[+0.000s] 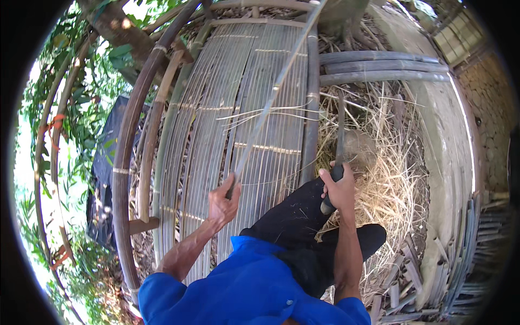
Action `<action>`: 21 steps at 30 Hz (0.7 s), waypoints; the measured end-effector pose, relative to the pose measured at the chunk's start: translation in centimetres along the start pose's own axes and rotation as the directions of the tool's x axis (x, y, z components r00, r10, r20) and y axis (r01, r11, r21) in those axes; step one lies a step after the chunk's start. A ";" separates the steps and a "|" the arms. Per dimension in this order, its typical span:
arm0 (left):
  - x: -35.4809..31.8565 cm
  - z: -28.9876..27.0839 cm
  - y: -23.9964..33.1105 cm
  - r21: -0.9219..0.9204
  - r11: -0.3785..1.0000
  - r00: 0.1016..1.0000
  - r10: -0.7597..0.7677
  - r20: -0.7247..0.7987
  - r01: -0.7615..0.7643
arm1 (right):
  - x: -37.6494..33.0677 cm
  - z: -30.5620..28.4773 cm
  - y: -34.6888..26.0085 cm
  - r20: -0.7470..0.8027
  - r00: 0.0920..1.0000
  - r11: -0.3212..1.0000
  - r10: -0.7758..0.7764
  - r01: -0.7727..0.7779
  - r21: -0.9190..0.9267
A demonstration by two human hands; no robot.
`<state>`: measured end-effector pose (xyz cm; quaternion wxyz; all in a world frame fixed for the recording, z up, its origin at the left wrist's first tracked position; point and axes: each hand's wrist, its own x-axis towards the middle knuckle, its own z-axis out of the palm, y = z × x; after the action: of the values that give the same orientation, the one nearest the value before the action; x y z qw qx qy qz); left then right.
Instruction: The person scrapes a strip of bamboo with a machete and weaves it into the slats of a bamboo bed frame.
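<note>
My left hand [221, 207] is closed around the lower end of a long, thin bamboo strip [264, 115]. The strip slants up and to the right across the slatted bamboo bench [208, 135], past its far edge. In my right hand [342, 188] is a knife [340, 127], gripped by its thick dark handle. Its narrow blade points away from me, over the ground right of the bench and apart from the strip. A few thin pale slivers [271, 110] spread sideways near the middle of the strip; whether they are attached to it I cannot tell.
Pale shavings [398, 181] cover the ground to the right, beside a low concrete edge [441, 162]. Several dark bamboo poles [384, 66] cross beyond them. A curved bamboo rail [125, 146] borders the bench's left side. Cut bamboo pieces [403, 281] lie at the lower right.
</note>
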<state>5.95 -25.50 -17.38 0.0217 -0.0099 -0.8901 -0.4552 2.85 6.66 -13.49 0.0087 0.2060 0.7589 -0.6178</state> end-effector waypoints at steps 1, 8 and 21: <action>-1.0 -0.2 -1.3 0.003 1.000 0.998 -0.012 -0.068 0.012 | 0.2 0.7 0.3 0.018 1.000 1.000 0.011 -0.011 -0.012; -5.5 0.9 -7.4 0.020 0.976 0.974 -0.217 -0.060 0.218 | 2.6 3.3 1.8 0.079 0.997 0.997 0.028 -0.022 -0.073; 17.1 15.6 -0.8 0.367 0.891 0.964 0.249 0.096 -0.266 | 8.2 -7.1 5.6 -0.071 0.975 0.902 -0.210 0.165 -0.400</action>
<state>-11.67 -13.40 -26.33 0.0629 -0.1339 -0.9518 -0.2687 -1.10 16.62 -19.23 -0.0525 0.1603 0.8824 -0.4392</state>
